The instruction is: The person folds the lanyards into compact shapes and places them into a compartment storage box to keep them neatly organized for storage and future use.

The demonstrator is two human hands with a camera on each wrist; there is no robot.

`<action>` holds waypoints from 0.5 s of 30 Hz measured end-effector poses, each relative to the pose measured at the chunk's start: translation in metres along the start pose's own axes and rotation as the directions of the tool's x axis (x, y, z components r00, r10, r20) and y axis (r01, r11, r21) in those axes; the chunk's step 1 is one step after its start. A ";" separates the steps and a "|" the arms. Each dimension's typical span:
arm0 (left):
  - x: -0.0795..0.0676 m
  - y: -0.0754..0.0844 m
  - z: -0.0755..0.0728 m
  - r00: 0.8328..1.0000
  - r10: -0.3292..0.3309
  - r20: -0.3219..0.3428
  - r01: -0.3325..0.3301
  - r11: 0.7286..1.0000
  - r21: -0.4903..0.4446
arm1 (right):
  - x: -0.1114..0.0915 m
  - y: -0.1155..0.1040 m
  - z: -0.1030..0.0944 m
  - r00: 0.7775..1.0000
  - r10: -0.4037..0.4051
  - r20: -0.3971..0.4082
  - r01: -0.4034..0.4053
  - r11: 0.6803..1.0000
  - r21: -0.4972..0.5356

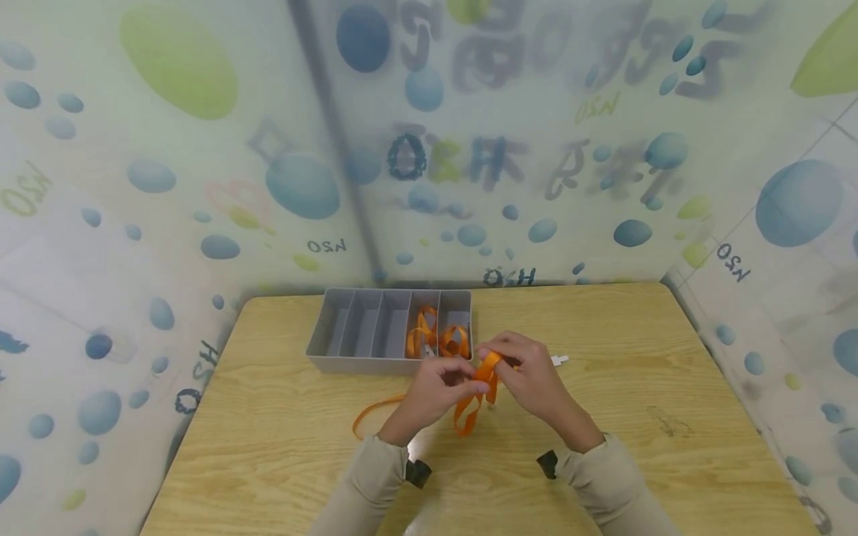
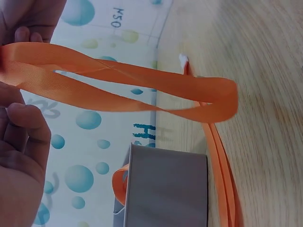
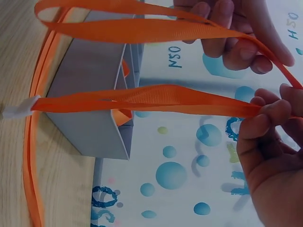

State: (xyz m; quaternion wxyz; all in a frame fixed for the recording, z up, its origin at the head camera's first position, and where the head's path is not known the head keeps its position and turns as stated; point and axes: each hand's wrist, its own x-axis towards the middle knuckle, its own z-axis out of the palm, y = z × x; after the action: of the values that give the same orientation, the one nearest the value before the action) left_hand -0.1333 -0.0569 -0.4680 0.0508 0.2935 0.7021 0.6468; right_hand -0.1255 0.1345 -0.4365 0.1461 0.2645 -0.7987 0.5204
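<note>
Both hands are raised over the table in front of the grey tray, working on an orange lanyard strap (image 1: 464,414). My left hand (image 1: 439,388) pinches the strap between thumb and fingers, and a loop (image 2: 156,90) hangs below. Close by on the right, my right hand (image 1: 532,374) grips another part of the same strap. In the right wrist view a doubled length runs from the right hand (image 3: 272,146) to a white end piece (image 3: 20,108). More orange strap (image 2: 222,175) lies on the table under the hands.
The grey divided tray (image 1: 375,365) stands at the back of the wooden table (image 1: 268,461). Its two right compartments hold coiled orange straps (image 1: 422,331). A white piece (image 1: 559,360) shows just right of the right hand. Printed walls (image 1: 429,246) border the table.
</note>
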 end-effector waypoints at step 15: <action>-0.001 -0.007 -0.001 0.997 -0.013 0.079 0.018 0.998 -0.056 | 0.006 -0.014 -0.006 1.000 0.025 0.014 -0.026 0.999 0.038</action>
State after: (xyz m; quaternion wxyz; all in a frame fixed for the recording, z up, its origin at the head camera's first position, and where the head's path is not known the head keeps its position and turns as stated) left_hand -0.1348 -0.0580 -0.4748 0.0917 0.3118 0.6831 0.6540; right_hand -0.1225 0.1337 -0.4200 0.1290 0.2606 -0.7928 0.5357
